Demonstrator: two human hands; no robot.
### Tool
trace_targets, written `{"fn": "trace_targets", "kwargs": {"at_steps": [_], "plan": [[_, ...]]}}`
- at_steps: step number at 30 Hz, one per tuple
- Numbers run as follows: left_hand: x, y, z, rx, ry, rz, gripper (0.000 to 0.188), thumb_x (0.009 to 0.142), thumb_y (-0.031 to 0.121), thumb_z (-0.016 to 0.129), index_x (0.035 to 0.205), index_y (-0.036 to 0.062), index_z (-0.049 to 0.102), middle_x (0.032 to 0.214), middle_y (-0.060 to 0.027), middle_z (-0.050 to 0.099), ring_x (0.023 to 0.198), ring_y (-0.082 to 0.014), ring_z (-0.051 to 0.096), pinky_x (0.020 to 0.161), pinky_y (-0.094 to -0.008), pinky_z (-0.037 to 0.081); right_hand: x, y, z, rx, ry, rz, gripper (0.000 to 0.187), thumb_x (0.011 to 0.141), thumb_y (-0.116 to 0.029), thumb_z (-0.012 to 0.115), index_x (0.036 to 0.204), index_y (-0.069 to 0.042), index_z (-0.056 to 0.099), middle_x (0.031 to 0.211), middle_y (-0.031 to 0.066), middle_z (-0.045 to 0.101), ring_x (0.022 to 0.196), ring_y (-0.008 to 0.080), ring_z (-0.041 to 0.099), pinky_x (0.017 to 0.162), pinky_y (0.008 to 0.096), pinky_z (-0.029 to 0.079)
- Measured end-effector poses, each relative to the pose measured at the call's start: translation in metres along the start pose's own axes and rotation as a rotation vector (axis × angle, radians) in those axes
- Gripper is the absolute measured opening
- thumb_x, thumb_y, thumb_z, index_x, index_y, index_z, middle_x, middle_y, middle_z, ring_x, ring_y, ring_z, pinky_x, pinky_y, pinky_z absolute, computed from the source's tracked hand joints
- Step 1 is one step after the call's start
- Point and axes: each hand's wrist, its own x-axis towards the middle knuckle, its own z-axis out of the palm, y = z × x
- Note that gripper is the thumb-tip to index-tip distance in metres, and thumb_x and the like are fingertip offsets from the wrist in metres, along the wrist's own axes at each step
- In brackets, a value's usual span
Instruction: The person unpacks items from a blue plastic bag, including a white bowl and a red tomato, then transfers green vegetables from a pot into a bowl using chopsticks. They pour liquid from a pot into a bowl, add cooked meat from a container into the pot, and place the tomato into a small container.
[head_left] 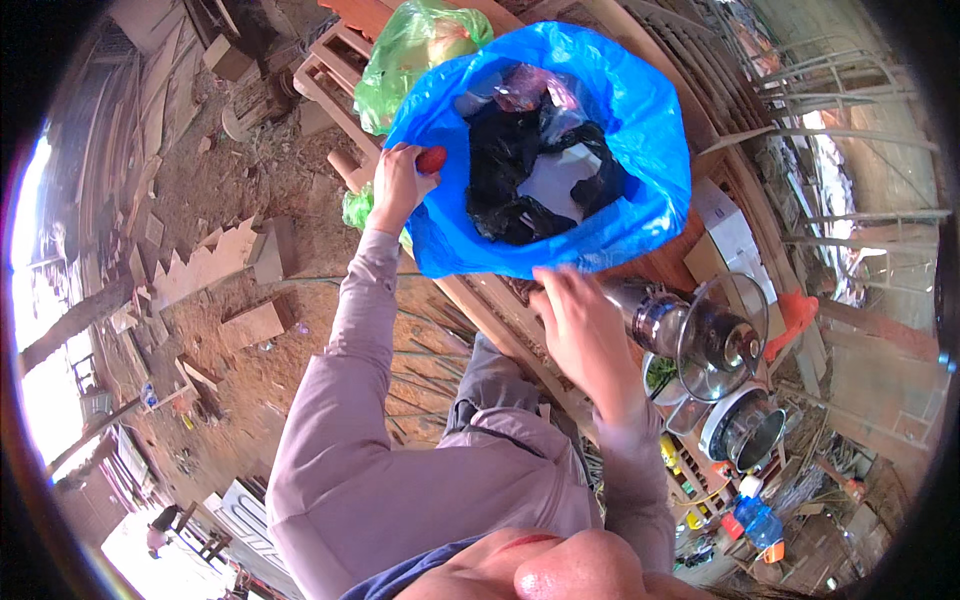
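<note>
A large blue plastic bag [640, 110] stands wide open on a wooden surface ahead of me. Crumpled black plastic [500, 160], a white piece [560, 182] and some pinkish plastic [525, 88] lie inside it. My left hand [402, 188] is closed at the bag's left rim, with a small red roundish thing [431, 160] between thumb and fingers; its kind is unclear. At the near rim, my right hand [585, 335] has its fingers curled, their tips pinching the blue plastic. Behind the left rim sits a light green plastic bag [405, 60] with something pale in it.
To the right stand a glass lid [722, 335] over a dark pot, a bowl of greens [660, 375] and a metal pot [750, 435]. A red plastic bag [792, 320] lies beyond them. Wood offcuts [253, 325] litter the dirt floor at left.
</note>
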Motion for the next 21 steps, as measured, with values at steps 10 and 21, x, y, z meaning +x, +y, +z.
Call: {"fn": "trace_targets", "kwargs": {"at_steps": [10, 21], "plan": [[-0.003, 0.047, -0.07, 0.0, 0.163, 0.099, 0.038, 0.058, 0.016, 0.074, 0.093, 0.0039, 0.067, 0.091, -0.0129, 0.064, 0.088, -0.031, 0.06, 0.082, -0.0388, 0.047, 0.201, 0.051, 0.141, -0.81, -0.189, -0.519, 0.055, 0.084, -0.044, 0.053, 0.126, -0.008, 0.053, 0.131, 0.0029, 0.051, 0.127, 0.0243, 0.04, 0.105, 0.0563, 0.021], [-0.012, 0.07, -0.093, 0.149, -0.166, 0.134, 0.021, 0.055, 0.01, 0.068, 0.076, 0.0058, 0.064, 0.082, -0.0066, 0.059, 0.092, -0.028, 0.052, 0.076, -0.0402, 0.045, 0.179, 0.077, 0.126, -1.067, -0.571, -0.639, 0.025, 0.082, -0.023, 0.053, 0.105, -0.018, 0.064, 0.113, 0.0046, 0.054, 0.116, 0.0249, 0.044, 0.106, 0.0559, 0.019]]}}
